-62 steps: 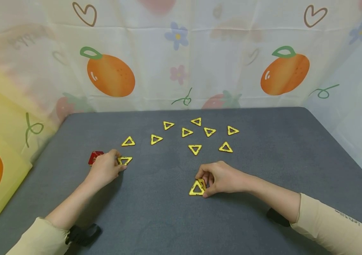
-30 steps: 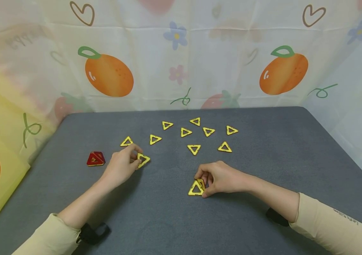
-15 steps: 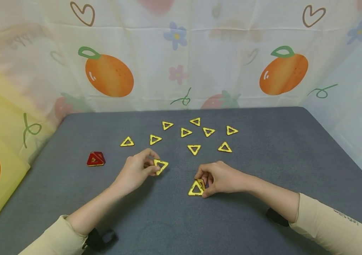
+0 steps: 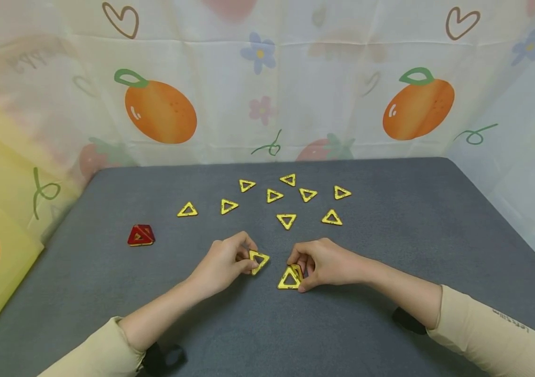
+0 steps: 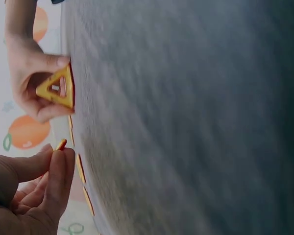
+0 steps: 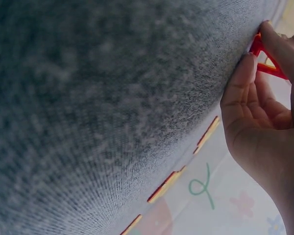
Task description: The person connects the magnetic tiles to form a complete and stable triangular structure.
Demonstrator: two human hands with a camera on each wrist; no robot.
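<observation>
The right hand [image 4: 324, 264] pinches the yellow pair [image 4: 288, 287], two triangles tilted up on the grey table [image 4: 390, 225]. Just left of the pair, apart from it, the left hand [image 4: 222, 264] grips another triangle [image 4: 265, 257] between thumb and fingers. The hands do not touch, each on its own side of the pair. Beyond the pair lie nine loose triangles [image 4: 286, 215]; well to its left rests a red block [image 4: 141, 235].
</observation>
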